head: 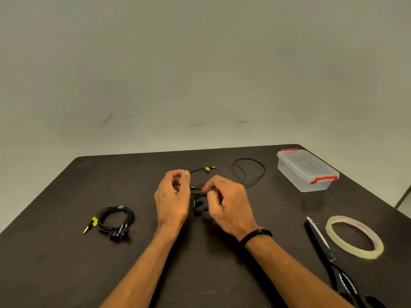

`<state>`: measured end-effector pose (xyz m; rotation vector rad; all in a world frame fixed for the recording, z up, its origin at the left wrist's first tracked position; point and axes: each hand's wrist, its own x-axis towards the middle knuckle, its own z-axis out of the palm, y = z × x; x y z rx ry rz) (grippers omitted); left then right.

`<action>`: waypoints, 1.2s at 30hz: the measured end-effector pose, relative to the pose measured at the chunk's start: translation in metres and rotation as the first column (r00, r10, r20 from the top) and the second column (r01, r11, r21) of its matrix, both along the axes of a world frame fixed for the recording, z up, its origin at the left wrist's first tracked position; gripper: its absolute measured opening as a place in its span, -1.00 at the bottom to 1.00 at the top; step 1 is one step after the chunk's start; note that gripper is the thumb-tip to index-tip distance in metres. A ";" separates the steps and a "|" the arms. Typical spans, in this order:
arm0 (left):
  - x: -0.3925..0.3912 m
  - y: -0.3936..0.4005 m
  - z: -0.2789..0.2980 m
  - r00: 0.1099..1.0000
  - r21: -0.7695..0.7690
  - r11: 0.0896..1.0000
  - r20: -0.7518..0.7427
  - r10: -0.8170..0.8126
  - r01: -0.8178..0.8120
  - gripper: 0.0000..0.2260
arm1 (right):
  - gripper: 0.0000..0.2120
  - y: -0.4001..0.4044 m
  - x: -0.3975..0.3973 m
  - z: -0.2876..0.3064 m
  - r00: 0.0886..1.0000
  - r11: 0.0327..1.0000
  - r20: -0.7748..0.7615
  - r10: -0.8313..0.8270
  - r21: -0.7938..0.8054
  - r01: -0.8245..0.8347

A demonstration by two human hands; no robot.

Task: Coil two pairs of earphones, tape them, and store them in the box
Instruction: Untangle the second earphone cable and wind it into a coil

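Note:
One pair of black earphones [116,220] lies coiled on the dark table at the left, with a yellow tag near its plug. A second black pair [248,172] is loose: its cable loops at the back and its yellow-tagged plug [208,168] lies behind my hands. My left hand [172,196] has curled fingers at the cable's near end. My right hand [226,204] pinches the cable close to the earbuds [198,206], which hang between both hands. The clear box [307,170] with red latches stands lidded at the back right.
A roll of clear tape [354,236] lies flat at the right. Black scissors [329,250] lie beside it, blades pointing away from me. The table's far edge [178,152] meets a plain wall.

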<state>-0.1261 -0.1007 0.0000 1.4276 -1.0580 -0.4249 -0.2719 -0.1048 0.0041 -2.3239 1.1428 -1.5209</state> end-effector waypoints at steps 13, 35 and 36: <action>-0.009 -0.020 -0.011 0.813 0.292 0.954 0.570 -0.123 -0.060 -0.80 | -0.84 -0.052 -0.051 -0.007 0.900 0.866 -0.378 -0.217 0.350 0.356; -0.017 -0.040 -0.005 0.760 0.150 0.977 0.650 0.020 -0.154 -0.56 | -0.92 -0.039 -0.034 0.002 0.954 0.966 0.158 -0.253 0.102 0.239; -0.015 -0.040 -0.005 0.774 0.222 0.958 0.633 0.001 -0.183 -0.46 | -0.91 -0.039 -0.036 0.003 0.941 0.969 0.253 -0.225 0.163 0.188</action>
